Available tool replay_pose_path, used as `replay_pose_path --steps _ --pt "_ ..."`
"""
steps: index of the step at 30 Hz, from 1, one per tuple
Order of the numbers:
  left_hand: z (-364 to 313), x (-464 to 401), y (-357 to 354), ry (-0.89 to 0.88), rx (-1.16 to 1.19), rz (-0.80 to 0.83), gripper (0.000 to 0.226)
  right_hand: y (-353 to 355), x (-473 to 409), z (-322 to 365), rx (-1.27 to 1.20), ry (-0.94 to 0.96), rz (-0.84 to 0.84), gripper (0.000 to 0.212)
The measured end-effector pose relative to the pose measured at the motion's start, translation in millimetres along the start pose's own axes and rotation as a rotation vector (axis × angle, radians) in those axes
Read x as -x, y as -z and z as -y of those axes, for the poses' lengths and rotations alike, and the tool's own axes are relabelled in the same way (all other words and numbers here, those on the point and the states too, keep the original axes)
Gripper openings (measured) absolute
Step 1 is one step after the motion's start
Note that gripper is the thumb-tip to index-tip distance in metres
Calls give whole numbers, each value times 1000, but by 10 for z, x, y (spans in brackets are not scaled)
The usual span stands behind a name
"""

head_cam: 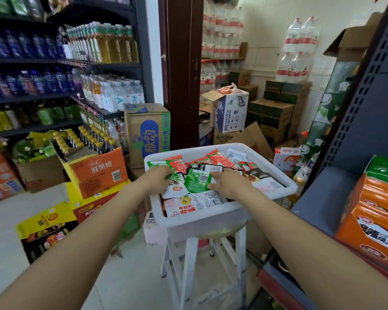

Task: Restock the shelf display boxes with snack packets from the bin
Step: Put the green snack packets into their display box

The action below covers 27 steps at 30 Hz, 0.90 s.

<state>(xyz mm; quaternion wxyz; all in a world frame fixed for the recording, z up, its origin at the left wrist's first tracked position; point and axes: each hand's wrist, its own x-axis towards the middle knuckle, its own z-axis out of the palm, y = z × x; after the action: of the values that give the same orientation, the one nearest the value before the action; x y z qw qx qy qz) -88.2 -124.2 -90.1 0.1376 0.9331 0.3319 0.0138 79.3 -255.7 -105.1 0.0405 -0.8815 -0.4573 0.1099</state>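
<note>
Snack packets (197,181) in white bin (211,217) | left hand (158,176), right hand (227,182) both flat on packets, grip apparently none

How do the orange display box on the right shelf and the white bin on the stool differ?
The orange display box is printed cardboard; the white bin is plain plastic. The box holds packets of one kind stacked neatly; the bin holds mixed red, green, black and white packets in a loose jumble. Both hands, left hand and right hand, are in the bin, none at the box. Both hold snack packets.
</note>
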Motion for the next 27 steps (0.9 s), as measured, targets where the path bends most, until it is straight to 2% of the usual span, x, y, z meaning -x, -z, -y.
replay_pose_path --steps 3,6,8,10,12,14,17,20,22,24,25,27 --pt "49 10 41 25 -11 -28 44 16 21 68 -6 -17 -27 47" --pt "158 -39 29 88 -3 -35 67 10 31 190 36 164 -93 42" --pt "213 -53 6 147 0 -41 80 -7 41 243 -29 206 -74 41" --pt "236 -61 -31 187 4 -61 86 -22 31 260 -82 175 -46 55" --pt "210 -55 -58 183 -13 -98 82 -56 4 262 -106 118 8 78" --pt "139 -35 -58 128 -108 -149 74 -56 -21 284 -150 61 47 91" --pt "18 18 -52 -9 -153 -90 65 -13 -109 308 -155 44 -5 94" --pt "-25 51 -62 -27 -170 22 88 -39 -177 299 -292 38 -114 96" --pt "-22 63 -65 -30 -221 52 101 -90 -197 303 -493 1 -191 87" --pt "-32 70 -62 -33 -203 56 100 -103 -211 285 -687 -68 -280 60" --pt "-40 64 -60 -38 -156 43 92 -88 -202 278 -724 -87 -316 43" --pt "-69 57 -71 -85 -30 4 59 -35 -174 265 -704 -74 -386 20"
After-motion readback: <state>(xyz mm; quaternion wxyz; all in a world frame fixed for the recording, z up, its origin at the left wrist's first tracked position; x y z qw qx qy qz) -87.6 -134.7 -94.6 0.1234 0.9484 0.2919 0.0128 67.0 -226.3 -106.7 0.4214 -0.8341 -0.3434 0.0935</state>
